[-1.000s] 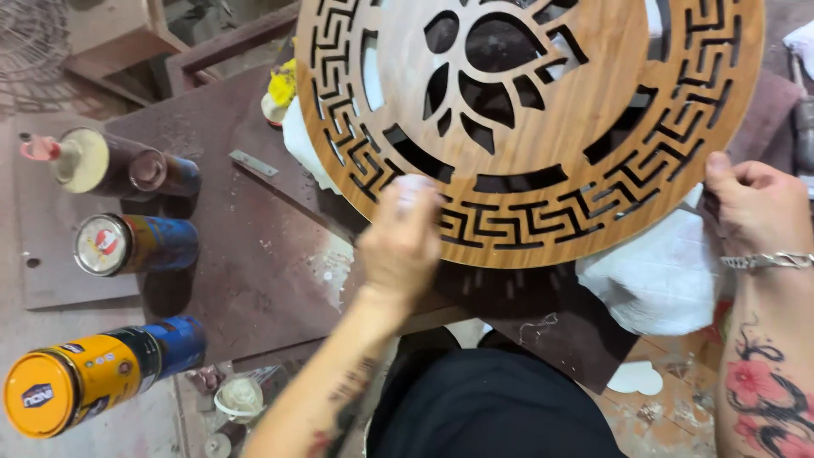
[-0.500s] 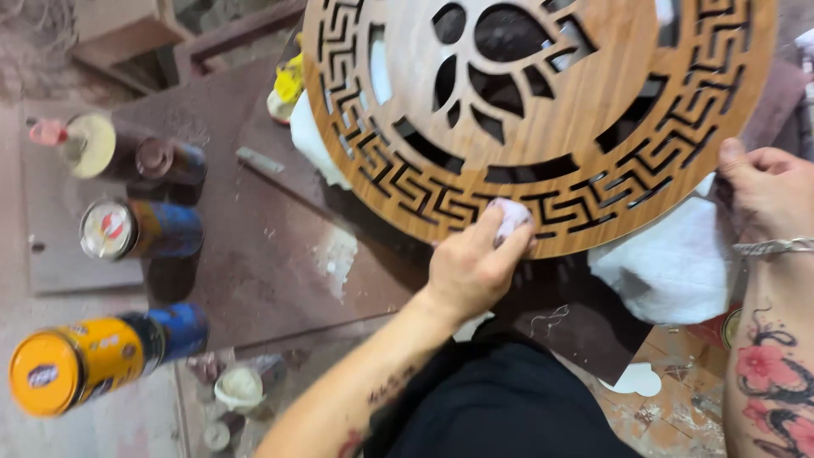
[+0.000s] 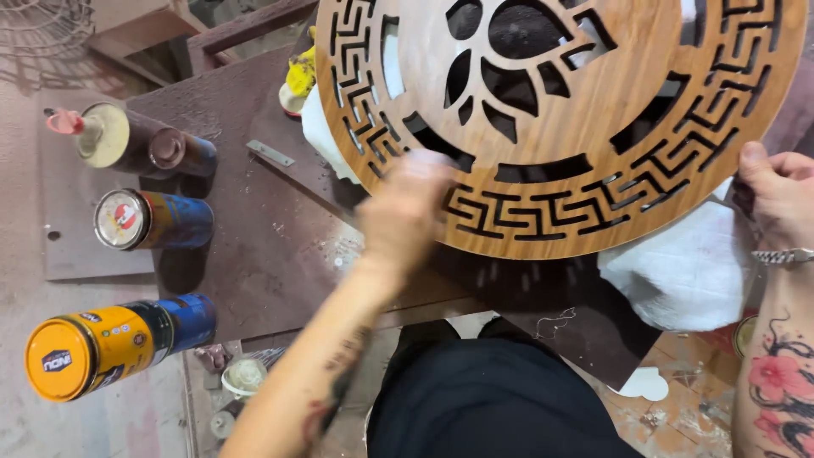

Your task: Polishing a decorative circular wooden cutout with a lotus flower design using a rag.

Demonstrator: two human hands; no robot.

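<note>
A large round wooden panel (image 3: 593, 127) with a cut-out flower and a key-pattern border lies tilted over the dark brown table (image 3: 271, 246). My left hand (image 3: 405, 212), blurred by motion, presses on the panel's lower-left rim, with a pale white pad just visible at the fingertips. My right hand (image 3: 778, 197), with a metal bracelet at the wrist, grips the panel's right edge, thumb on top.
Several spray cans stand at the left: a yellow-capped one (image 3: 85, 348), a blue one (image 3: 140, 219) and a cream-capped one (image 3: 110, 136). A white cloth (image 3: 678, 271) lies under the panel. A yellow rag (image 3: 298, 76) and a small metal strip (image 3: 271, 153) lie behind.
My left hand slid right along the panel's lower rim, then back left to the lower-left border. My right hand kept its hold on the right edge.
</note>
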